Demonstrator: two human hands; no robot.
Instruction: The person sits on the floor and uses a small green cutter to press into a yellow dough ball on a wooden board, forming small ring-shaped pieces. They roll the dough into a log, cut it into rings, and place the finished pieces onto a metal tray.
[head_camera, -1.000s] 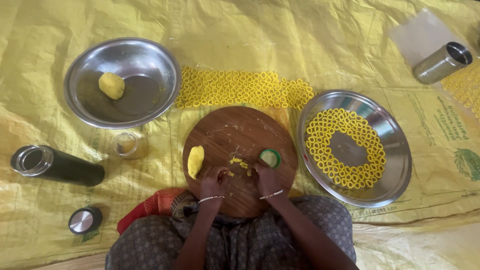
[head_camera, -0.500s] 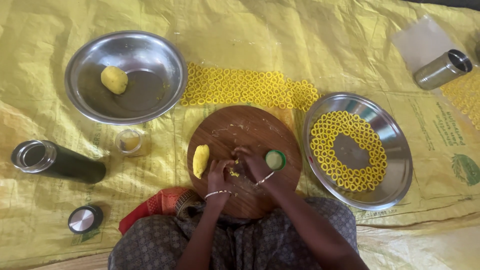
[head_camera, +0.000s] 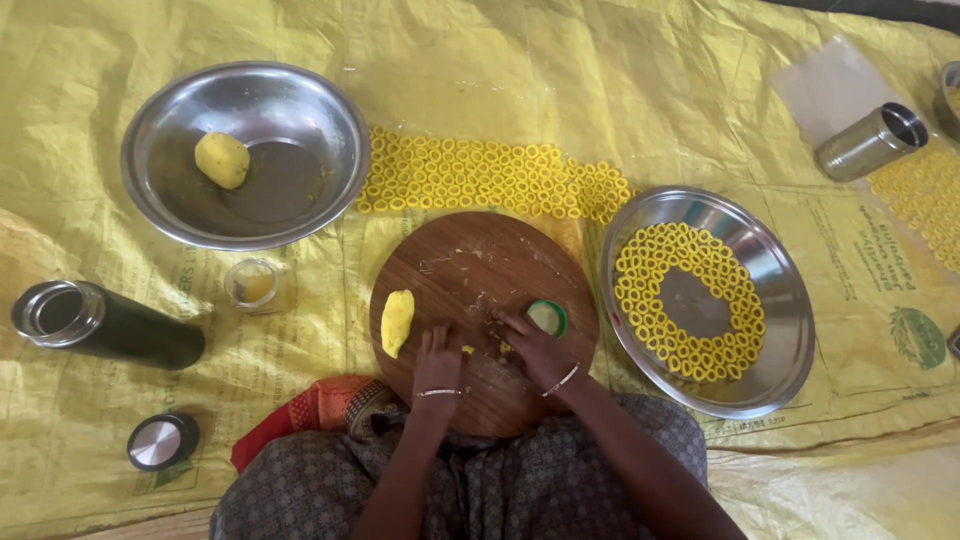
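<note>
both hands (head_camera: 437, 362) (head_camera: 535, 350) flat, fingers released, yellow dough bits (head_camera: 468, 349) between them on board (head_camera: 480, 270).

Board (head_camera: 480, 290) between bowl (head_camera: 170, 205) (left) and tray (head_camera: 790, 330).

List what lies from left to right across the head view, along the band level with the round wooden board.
Dark steel flask lying on its side → small glass cup → oblong yellow dough lump → left hand → right hand → steel plate ringed with yellow dough rings.
</note>
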